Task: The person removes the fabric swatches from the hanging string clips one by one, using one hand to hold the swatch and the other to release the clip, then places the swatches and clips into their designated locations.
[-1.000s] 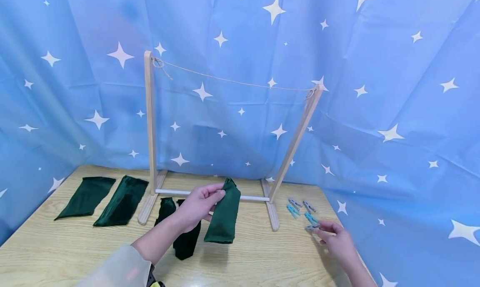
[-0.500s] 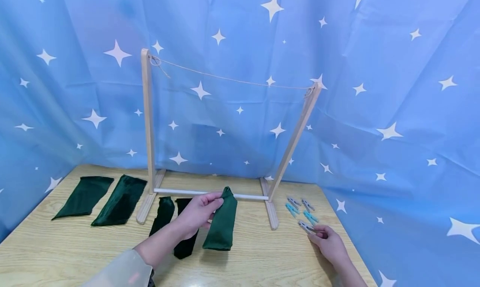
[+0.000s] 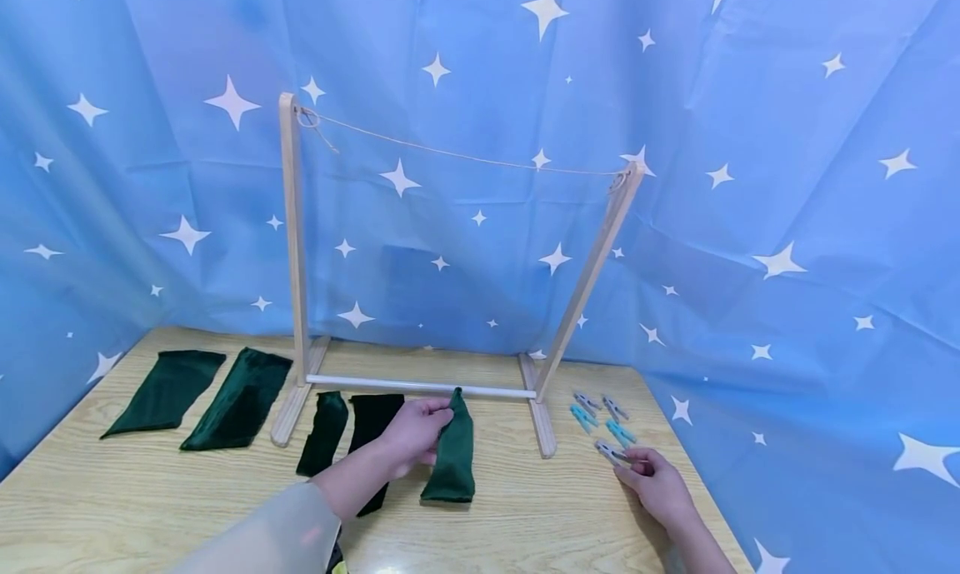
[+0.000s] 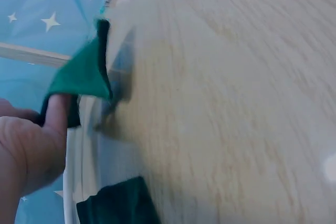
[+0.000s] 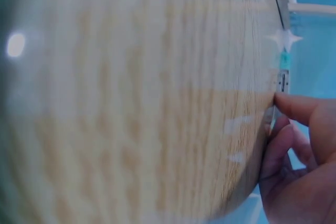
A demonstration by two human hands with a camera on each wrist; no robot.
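My left hand (image 3: 412, 432) pinches a dark green velvety cloth strip (image 3: 453, 461) by its upper end. The strip hangs down close over the table; in the left wrist view the same cloth (image 4: 84, 74) droops from the thumb and fingers. At the right, my right hand (image 3: 654, 484) holds a grey clothespin (image 3: 611, 451) between thumb and fingertips, low at the tabletop. In the right wrist view the fingers (image 5: 299, 109) hide most of that pin. Just beyond lie blue clothespins (image 3: 621, 431) and grey clothespins (image 3: 587, 403).
A wooden frame (image 3: 294, 241) stands at the back, with a thin string (image 3: 450, 152) across its top and a white bar (image 3: 420, 386) low down. Green cloths (image 3: 236, 399) lie flat at the left, and two more (image 3: 324, 432) lie in front of the frame.
My left hand has lowered the cloth strip toward the table and shifted slightly right. My right hand has drawn the grey clothespin a little away from the others, then stayed nearly still.
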